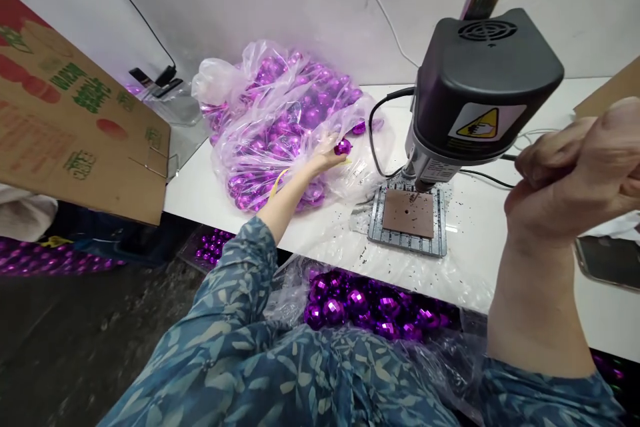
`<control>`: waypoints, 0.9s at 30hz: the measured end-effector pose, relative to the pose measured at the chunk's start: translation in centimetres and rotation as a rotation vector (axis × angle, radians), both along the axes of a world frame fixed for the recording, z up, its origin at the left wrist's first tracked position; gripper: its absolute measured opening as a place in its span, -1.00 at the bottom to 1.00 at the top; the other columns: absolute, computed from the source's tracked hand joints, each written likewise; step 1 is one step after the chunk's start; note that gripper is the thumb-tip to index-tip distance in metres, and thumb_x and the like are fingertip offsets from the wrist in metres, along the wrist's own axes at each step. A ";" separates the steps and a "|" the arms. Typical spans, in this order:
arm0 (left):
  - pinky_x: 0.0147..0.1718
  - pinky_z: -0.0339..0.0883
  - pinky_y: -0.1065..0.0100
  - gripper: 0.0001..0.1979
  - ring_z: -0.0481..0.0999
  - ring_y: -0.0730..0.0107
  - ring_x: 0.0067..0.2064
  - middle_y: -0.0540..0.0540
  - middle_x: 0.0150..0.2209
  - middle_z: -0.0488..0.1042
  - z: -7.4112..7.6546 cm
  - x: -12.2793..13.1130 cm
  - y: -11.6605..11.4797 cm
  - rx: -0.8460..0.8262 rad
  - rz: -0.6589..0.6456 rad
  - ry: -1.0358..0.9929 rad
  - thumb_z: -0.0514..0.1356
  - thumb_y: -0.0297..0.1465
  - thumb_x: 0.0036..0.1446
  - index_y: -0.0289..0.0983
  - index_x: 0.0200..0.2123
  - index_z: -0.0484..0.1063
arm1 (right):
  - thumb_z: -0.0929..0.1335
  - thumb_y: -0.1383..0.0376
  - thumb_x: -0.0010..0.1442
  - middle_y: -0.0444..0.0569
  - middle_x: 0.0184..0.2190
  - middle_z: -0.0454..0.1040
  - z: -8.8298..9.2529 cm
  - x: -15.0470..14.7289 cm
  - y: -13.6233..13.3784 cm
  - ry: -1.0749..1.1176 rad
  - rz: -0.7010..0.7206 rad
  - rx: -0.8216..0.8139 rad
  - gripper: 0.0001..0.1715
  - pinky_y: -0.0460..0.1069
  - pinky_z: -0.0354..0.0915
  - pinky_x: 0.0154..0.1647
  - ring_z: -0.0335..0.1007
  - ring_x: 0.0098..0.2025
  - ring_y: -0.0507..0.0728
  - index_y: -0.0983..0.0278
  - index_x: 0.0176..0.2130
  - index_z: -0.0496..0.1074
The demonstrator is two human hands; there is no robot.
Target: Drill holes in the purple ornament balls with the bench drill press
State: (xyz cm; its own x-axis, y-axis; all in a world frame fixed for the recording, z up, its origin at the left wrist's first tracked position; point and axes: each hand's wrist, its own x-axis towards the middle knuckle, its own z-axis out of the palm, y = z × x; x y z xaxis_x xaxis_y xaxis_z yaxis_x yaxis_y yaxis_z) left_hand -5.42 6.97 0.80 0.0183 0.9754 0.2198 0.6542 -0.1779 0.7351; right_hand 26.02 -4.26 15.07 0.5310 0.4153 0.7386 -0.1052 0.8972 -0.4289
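My left hand [325, 157] reaches to the mouth of a clear plastic bag [260, 113] full of shiny purple faceted balls and pinches one purple ball [343, 146] between its fingertips. My right hand [575, 173] is raised at the right, closed in a fist around something hidden, next to the black head of a small bench drill [480, 80]. The drill bit points down at a brown pad [409, 212] on the drill's grey slotted base [440, 227]. Both arms wear a blue leaf-print sleeve.
A second clear bag of purple balls [360, 303] lies on my lap below the white table [210, 193]. A printed cardboard box flap [75, 127] stands at the left. A phone [607, 260] lies at the right. Black shavings dot the table around the drill.
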 end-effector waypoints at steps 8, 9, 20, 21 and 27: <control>-0.03 0.67 0.15 -0.36 0.71 0.17 0.03 -0.30 0.11 0.65 -1.1 1.9 -11.7 -0.213 -0.297 -0.649 0.43 0.01 0.20 -0.21 0.19 0.42 | 0.50 -0.11 0.15 -0.20 -0.76 -0.15 0.0 -0.6 -0.1 -0.036 -0.064 -0.015 -0.06 -0.09 -0.23 -0.64 -0.05 -0.71 -0.17 0.33 -0.62 -0.15; -0.05 0.68 0.16 -0.37 0.71 0.18 0.03 -0.30 0.14 0.63 -1.6 2.8 -12.5 -0.240 -0.327 -0.693 0.41 0.05 0.22 -0.19 0.18 0.42 | 0.49 -0.13 0.16 -0.21 -0.76 -0.14 -0.1 -0.5 -0.1 -0.053 -0.071 -0.020 -0.06 -0.10 -0.21 -0.64 -0.05 -0.71 -0.18 0.33 -0.61 -0.17; 0.26 0.50 -0.02 -0.38 0.64 0.08 0.20 -0.30 0.15 0.63 -6.5 12.0 -11.7 -0.199 -0.331 -0.708 0.48 -0.06 0.20 -0.24 0.18 0.44 | 0.41 -0.18 0.24 -0.26 -0.75 -0.03 -1.0 0.3 0.2 -0.153 -0.060 -0.054 -0.13 -0.15 -0.16 -0.65 -0.06 -0.72 -0.21 0.33 -0.57 -0.09; 0.26 0.50 -0.02 -0.39 0.64 0.09 0.19 -0.28 0.14 0.63 -6.6 12.3 -11.5 -0.202 -0.327 -0.703 0.49 -0.09 0.19 -0.24 0.18 0.45 | 0.41 -0.19 0.24 -0.26 -0.75 -0.02 -1.0 0.3 0.1 -0.161 -0.068 -0.062 -0.14 -0.16 -0.15 -0.64 -0.06 -0.72 -0.21 0.33 -0.57 -0.08; 0.19 0.51 0.01 -0.36 0.65 0.13 0.09 -0.24 0.14 0.64 -6.4 13.4 -10.9 -0.163 -0.321 -0.544 0.54 -0.25 0.11 -0.23 0.21 0.49 | 0.38 -0.23 0.25 -0.26 -0.75 -0.04 -1.1 0.2 -0.1 -0.168 -0.097 -0.081 -0.10 -0.18 -0.15 -0.63 -0.08 -0.71 -0.24 0.35 -0.56 -0.10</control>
